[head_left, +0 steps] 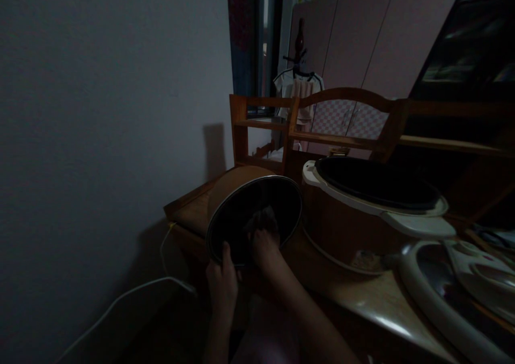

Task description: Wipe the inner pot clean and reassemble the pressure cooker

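A round pot (237,184), tan outside and dark inside, is tipped on its side on the wooden desk, its mouth facing me. My left hand (223,275) grips the near rim at the lower left, thumb over the inside edge. Inside the pot, my right hand (265,246) presses a crumpled greyish cloth (263,219) against the dark inner surface. Shadow hides most of the right fingers.
To the right stands a large cooker body (341,230) with a pale rim and dark open top. A lid (454,294) lies at the desk's right front. A white cable (148,284) hangs along the wall. Wooden shelves (261,100) rise behind the desk (358,294).
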`<control>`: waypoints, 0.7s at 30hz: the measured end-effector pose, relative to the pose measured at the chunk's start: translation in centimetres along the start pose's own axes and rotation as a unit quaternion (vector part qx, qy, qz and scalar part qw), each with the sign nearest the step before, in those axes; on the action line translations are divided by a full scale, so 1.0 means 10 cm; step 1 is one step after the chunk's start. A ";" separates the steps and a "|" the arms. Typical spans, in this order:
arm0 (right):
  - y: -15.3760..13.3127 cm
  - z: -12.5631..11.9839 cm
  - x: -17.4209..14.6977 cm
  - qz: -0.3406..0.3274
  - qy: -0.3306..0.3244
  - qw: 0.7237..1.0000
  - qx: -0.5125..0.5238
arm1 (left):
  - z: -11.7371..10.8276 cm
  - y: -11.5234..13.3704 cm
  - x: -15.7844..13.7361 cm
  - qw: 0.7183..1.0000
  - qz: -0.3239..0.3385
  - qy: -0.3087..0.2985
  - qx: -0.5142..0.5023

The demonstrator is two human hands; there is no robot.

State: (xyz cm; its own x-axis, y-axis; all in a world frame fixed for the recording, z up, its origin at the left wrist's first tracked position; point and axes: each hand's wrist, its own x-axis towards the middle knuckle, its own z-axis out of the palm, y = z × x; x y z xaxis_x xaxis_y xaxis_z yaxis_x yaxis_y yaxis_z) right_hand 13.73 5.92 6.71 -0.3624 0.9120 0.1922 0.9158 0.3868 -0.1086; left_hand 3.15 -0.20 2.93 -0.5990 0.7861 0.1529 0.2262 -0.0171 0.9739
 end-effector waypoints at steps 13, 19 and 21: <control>0.37 0.01 0.62 -0.034 0.266 0.959 0.092 | 0.03 -0.04 -0.01 0.997 -0.056 0.000 -0.053; 0.12 -0.25 0.72 -0.171 0.251 0.949 0.086 | 0.00 -0.10 0.04 0.997 -0.053 -0.009 -0.050; 0.02 -0.28 0.70 -0.198 0.236 0.949 0.073 | 0.00 -0.13 0.07 0.998 -0.048 0.003 -0.049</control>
State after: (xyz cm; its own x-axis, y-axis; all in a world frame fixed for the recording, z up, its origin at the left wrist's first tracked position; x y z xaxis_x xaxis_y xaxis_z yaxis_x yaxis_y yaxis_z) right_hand 11.90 12.03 10.79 -0.5236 0.5422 0.6572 0.6776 0.7326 -0.0646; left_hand 2.47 0.41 1.79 -0.6187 0.7834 0.0586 0.0909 -0.0027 0.9959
